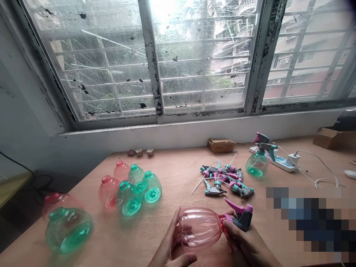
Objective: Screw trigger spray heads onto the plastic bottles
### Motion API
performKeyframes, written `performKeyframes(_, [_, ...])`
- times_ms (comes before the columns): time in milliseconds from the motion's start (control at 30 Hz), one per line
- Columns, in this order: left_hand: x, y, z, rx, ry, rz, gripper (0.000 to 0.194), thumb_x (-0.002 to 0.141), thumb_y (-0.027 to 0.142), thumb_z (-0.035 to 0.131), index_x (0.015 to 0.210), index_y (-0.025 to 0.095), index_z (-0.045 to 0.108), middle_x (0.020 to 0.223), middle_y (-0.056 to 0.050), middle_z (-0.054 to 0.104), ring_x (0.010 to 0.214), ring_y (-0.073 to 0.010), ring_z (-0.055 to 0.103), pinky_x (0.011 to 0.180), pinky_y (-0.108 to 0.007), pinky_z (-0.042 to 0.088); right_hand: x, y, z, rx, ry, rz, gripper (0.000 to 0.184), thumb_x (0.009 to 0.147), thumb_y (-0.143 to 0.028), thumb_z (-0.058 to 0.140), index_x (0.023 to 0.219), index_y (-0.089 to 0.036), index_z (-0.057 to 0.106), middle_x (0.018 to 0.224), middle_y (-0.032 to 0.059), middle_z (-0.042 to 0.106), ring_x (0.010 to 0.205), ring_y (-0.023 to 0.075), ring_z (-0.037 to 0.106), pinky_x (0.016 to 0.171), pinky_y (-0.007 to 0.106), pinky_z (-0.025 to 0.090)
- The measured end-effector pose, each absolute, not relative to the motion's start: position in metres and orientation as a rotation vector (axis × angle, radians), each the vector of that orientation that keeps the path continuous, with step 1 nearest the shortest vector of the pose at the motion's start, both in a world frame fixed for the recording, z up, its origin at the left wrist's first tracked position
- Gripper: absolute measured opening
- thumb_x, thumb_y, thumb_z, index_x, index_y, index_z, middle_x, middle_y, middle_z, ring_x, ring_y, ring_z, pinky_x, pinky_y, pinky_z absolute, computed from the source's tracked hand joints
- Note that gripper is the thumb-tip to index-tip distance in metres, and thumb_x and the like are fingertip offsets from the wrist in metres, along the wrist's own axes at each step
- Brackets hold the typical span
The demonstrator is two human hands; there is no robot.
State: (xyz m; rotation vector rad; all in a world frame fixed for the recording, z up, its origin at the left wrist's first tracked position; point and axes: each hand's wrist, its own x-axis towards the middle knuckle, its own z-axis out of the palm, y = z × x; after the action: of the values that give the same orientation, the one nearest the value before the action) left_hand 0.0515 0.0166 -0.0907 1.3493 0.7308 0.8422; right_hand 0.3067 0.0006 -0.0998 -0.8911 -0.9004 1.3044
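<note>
My left hand point(174, 241) is wrapped round the base of a clear pink spray bottle point(200, 228), which lies on its side above the table. At the bottle's neck, my right hand point(241, 237) grips the collar of a dark grey spray head point(244, 218) with a pink trigger and nozzle. The head sits at the mouth of the bottle; how tightly it is screwed on I cannot tell. Just beyond lies a pile of loose spray heads point(222, 178) in grey, pink and teal, some with thin dip tubes.
Several open green bottles point(130, 202) and pink bottles point(107, 191) stand on the left. At the back right, a green bottle with a spray head point(256, 163) stands before a power strip point(283, 163). A small cardboard box point(221, 145) and small cubes point(139, 152) lie near the window.
</note>
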Motion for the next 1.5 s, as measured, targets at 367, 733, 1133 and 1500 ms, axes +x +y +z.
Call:
performKeyframes(367, [0.051, 0.016, -0.090, 1.320, 0.717, 0.828, 0.114, 0.075, 0.046, 0.084, 0.159, 0.025, 0.010, 0.148, -0.015, 0.050, 0.148, -0.0359, 0.029, 0.122, -0.045, 0.026, 0.307, -0.002, -0.096, -0.930, -0.925, 1.297, 0.043, 0.079, -0.055, 0.078, 0.084, -0.019, 0.056, 0.056, -0.0060, 0.057, 0.041, 0.0081, 0.046, 0.041, 0.022, 0.043])
performKeyframes(733, [0.050, 0.019, -0.093, 1.432, 0.719, 0.830, 0.117, 0.077, 0.044, 0.084, 0.159, 0.028, 0.002, 0.153, -0.013, 0.046, 0.147, -0.0336, 0.034, 0.122, -0.042, 0.027, 0.306, 0.000, -0.097, -0.902, -0.854, 1.311, 0.043, 0.077, -0.050, 0.082, 0.090, -0.019, 0.055, 0.055, -0.0075, 0.057, 0.039, 0.0075, 0.046, 0.040, 0.022, 0.045])
performKeyframes(1133, [0.047, 0.020, -0.096, 1.522, 0.750, 0.812, 0.112, 0.080, 0.047, 0.080, 0.158, 0.030, 0.002, 0.168, -0.007, 0.019, 0.153, -0.0346, 0.017, 0.124, -0.043, 0.023, 0.308, 0.001, -0.102, -0.890, -0.895, 1.326, 0.042, 0.080, -0.051, 0.079, 0.089, -0.018, 0.056, 0.054, -0.0078, 0.055, 0.039, 0.0067, 0.044, 0.041, 0.021, 0.044])
performKeyframes(1500, [0.049, 0.020, -0.099, 1.422, 0.723, 0.824, 0.110, 0.079, 0.044, 0.082, 0.159, 0.027, 0.009, 0.168, -0.008, 0.020, 0.152, -0.0347, 0.022, 0.125, -0.045, 0.019, 0.308, 0.001, -0.102, -0.894, -0.874, 1.323, 0.042, 0.079, -0.052, 0.079, 0.088, -0.019, 0.053, 0.054, -0.0082, 0.056, 0.038, 0.0072, 0.044, 0.041, 0.022, 0.044])
